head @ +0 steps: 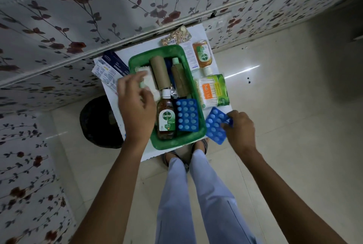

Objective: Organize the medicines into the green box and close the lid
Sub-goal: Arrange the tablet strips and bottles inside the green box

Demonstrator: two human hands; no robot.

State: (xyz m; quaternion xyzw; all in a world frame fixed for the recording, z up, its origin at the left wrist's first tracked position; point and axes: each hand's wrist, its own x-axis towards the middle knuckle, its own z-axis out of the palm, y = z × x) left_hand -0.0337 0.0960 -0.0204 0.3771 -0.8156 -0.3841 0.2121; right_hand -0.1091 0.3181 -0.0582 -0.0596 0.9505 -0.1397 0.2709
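Blister pack [216,126]: gripped by right hand [240,128] fingers; long axis toward 11 o'clock.
Green box [177,141]: at 9 o'clock, adjacent.
Left hand [136,106]: fingers spread, nothing held.

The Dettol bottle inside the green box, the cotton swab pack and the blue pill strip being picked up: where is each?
Dettol bottle [166,119]: head view, on its label.
Cotton swab pack [211,91]: head view, on its orange panel.
Blue pill strip [216,126]: head view, on its middle blisters.

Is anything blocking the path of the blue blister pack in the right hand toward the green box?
Nothing visible. The blister pack, held by the right hand, sits just outside the green box, whose top is open; another blue pack already lies inside.
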